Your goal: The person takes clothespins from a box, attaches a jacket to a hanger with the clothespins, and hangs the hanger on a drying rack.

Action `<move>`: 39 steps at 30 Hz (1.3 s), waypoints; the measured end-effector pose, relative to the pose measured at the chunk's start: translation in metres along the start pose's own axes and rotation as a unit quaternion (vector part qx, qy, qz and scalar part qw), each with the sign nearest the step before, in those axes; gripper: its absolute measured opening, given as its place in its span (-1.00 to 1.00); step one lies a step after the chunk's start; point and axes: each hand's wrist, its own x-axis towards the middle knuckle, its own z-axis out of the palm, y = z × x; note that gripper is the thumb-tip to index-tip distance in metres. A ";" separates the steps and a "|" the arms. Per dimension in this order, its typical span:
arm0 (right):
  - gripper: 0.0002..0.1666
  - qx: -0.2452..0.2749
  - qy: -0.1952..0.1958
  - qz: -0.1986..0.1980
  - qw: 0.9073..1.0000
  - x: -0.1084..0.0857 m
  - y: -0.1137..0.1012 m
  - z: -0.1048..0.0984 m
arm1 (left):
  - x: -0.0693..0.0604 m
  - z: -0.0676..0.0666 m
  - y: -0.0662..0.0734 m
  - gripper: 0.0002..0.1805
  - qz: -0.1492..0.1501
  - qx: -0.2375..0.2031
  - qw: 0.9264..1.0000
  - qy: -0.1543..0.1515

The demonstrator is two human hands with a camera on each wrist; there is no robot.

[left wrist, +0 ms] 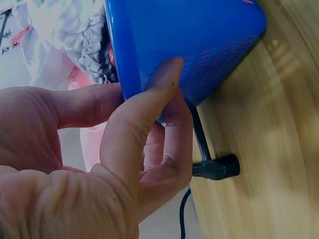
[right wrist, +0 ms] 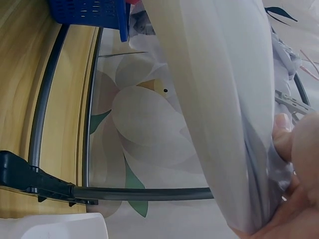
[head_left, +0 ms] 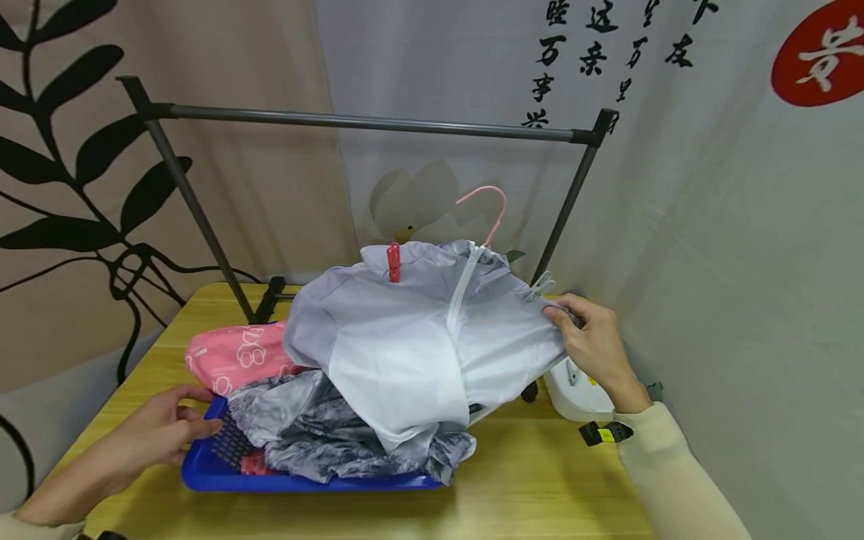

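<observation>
A pale grey-white garment with a white zip (head_left: 398, 330) lies over the basket's contents, a pink hanger (head_left: 502, 214) sticking up from its collar. A red clip (head_left: 394, 262) and a grey clip (head_left: 540, 286) are on it. The right hand (head_left: 597, 345) pinches the garment's right edge beside the grey clip; in the right wrist view the fingers (right wrist: 286, 144) grip bunched cloth (right wrist: 249, 149). At the blue basket's (head_left: 310, 482) left end, the left hand (head_left: 151, 431) holds the rim, thumb outside the wall in the left wrist view, where the basket (left wrist: 164, 40) looks tilted.
A grey metal rack (head_left: 364, 122) stands behind the basket on the wooden table (head_left: 540, 480). Crumpled grey patterned cloth (head_left: 324, 427) and a pink printed cloth (head_left: 250, 352) are in or at the basket. A white object (head_left: 577, 394) sits by the right hand.
</observation>
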 end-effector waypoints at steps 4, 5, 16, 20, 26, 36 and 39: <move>-0.94 -0.004 -0.002 0.005 1.000 0.000 0.001 0.000 | 0.000 -0.001 -0.001 -0.20 0.005 -0.004 1.000 -0.001; -0.94 -0.005 -0.002 0.005 1.000 0.001 0.001 0.000 | 0.000 -0.002 -0.001 -0.20 0.005 -0.003 1.000 -0.002; -0.94 -0.002 -0.001 -0.001 1.000 0.001 -0.001 0.002 | -0.002 0.001 0.002 -0.18 0.014 0.047 0.999 0.019; -0.94 -0.002 0.000 -0.003 1.000 0.002 -0.002 0.004 | -0.004 0.006 0.006 -0.19 0.055 0.133 0.987 0.067; -0.94 -0.001 0.002 0.001 1.000 0.001 -0.001 0.004 | -0.018 0.007 0.026 -0.09 0.086 0.222 0.958 0.160; -0.94 -0.009 0.008 0.009 1.000 0.000 0.000 0.004 | -0.036 0.033 0.075 -0.08 0.154 0.241 0.931 0.226; -0.94 -0.010 0.007 0.008 1.000 0.000 0.000 0.005 | -0.038 0.045 0.086 0.02 0.169 0.231 0.933 0.217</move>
